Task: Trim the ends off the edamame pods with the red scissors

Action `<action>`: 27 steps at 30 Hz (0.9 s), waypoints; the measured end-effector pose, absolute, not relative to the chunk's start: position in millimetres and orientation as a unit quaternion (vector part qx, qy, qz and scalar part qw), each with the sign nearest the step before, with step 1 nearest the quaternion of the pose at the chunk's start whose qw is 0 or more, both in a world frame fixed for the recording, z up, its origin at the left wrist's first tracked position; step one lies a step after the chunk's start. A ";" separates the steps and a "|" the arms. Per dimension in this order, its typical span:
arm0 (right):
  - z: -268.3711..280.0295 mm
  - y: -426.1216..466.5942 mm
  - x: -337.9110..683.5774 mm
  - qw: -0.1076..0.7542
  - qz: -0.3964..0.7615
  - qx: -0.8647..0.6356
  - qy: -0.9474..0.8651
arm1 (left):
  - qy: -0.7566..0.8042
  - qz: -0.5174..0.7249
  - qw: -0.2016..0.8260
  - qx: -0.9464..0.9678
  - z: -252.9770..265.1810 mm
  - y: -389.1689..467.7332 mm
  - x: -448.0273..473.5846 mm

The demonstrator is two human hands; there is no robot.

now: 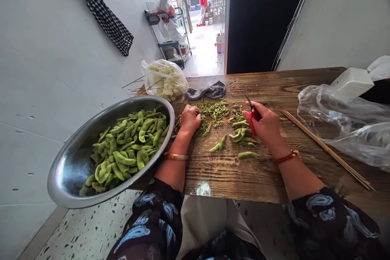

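My right hand (265,124) is closed around red-handled scissors (252,118), their dark blades pointing up and away from me. My left hand (190,118) is curled shut beside the bowl's right rim; a bit of green pod shows at its fingertips, the rest hidden by the fingers. Between my hands lie loose edamame pods (242,135), with a pair of pods (218,144) nearer the middle and a single pod (248,154) closer to me. Trimmed green scraps (216,111) spread over the table beyond them. At left, a tilted steel bowl (68,170) holds many edamame pods (124,146).
On the wooden table (219,178), a bag of cauliflower (166,79) and a grey mesh cloth (207,90) lie at the back. Wooden sticks (326,148), clear plastic bags (359,118) and a white box (352,83) are at right. A cart (170,42) stands by the doorway.
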State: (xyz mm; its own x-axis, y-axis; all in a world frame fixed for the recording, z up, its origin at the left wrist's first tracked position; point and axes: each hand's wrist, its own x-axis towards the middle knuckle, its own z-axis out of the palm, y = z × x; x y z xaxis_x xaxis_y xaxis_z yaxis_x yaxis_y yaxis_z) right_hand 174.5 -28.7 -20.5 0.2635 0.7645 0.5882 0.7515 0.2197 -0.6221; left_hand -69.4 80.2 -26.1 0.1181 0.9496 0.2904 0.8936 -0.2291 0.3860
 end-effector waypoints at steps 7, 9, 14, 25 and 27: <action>-20.3 -28.2 174.4 0.485 0.001 -0.628 -0.608 | 0.477 0.484 0.407 0.610 -14.9 71.2 -54.8; -20.7 -28.1 174.4 0.480 -0.001 -0.631 -0.609 | 0.434 0.502 0.482 0.573 -10.5 65.6 -50.8; -20.6 -28.9 174.0 0.478 0.012 -0.638 -0.604 | 0.425 0.521 0.519 0.528 -4.5 60.2 -50.9; -23.2 -31.0 173.0 0.452 0.017 -0.646 -0.614 | 0.565 0.206 0.095 0.793 -21.9 55.2 -25.3; -23.3 -31.2 172.6 0.445 0.020 -0.653 -0.612 | 0.566 0.146 0.041 0.811 -24.6 53.0 -17.7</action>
State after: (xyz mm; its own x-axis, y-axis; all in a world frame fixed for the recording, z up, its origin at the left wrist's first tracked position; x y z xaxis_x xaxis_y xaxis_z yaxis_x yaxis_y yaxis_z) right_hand 172.6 -31.2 -23.3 0.2507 0.8170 0.5193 0.7819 0.1454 -0.6062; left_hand -17.7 53.0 -24.6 0.3173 0.9289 0.1909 0.9051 -0.3567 0.2315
